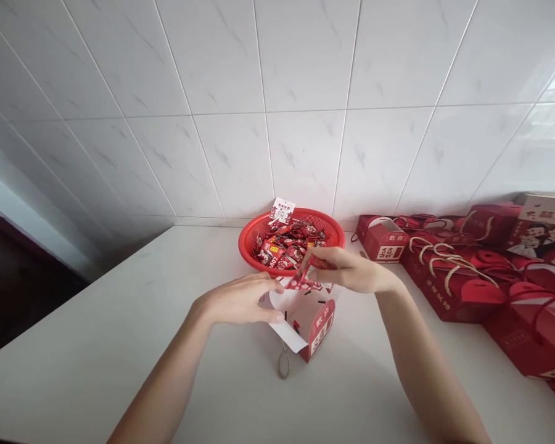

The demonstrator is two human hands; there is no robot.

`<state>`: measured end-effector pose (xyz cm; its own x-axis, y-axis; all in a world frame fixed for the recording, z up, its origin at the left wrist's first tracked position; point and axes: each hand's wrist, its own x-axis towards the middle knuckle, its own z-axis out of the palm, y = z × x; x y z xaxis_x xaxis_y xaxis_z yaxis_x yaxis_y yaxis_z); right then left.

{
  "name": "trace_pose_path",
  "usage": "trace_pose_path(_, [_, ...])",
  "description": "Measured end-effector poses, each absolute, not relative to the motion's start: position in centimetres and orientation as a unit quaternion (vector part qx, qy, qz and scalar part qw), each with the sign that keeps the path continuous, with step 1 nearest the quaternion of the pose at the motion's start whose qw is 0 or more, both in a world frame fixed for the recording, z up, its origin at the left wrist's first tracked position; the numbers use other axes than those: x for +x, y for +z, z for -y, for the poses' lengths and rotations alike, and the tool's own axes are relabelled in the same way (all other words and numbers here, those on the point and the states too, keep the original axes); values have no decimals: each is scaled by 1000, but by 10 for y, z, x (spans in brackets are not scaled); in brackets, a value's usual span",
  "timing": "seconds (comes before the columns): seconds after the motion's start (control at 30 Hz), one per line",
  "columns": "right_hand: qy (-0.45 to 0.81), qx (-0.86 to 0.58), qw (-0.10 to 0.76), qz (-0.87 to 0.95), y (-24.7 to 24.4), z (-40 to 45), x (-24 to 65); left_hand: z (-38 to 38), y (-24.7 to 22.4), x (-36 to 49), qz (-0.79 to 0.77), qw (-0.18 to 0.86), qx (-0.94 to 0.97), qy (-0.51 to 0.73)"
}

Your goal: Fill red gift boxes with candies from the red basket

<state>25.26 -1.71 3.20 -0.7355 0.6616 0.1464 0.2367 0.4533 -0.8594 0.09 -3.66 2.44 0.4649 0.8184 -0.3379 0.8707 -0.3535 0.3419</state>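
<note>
An open red and white gift box (321, 330) stands on the white table, its flaps spread and a small dark red item inside. My left hand (243, 299) is at the box's left side, thumb and fingers around a white flap. Above the box's back edge, my right hand (345, 268) holds red candy packets (301, 281) between its fingers. Just behind is a red plastic basket (246, 246) full of red wrapped sweets (277, 250), with a white card (282, 210) at its back. A twine loop (283, 362) hangs from the box onto the table.
Several red gift boxes with rope handles (448, 283) fill the right side of the table (148, 333). A smaller red box (383, 240) stands right of the basket. The tiled wall (305, 148) rises behind.
</note>
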Motion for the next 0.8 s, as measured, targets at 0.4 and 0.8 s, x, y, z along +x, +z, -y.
trace_pose_path(0.4, [413,-275,134,858,16,10,234,24,21,-2,-494,274,822,-73])
trace_pose_path(0.8, [336,-283,194,877,12,6,229,25,20,-5,-491,289,820,-54])
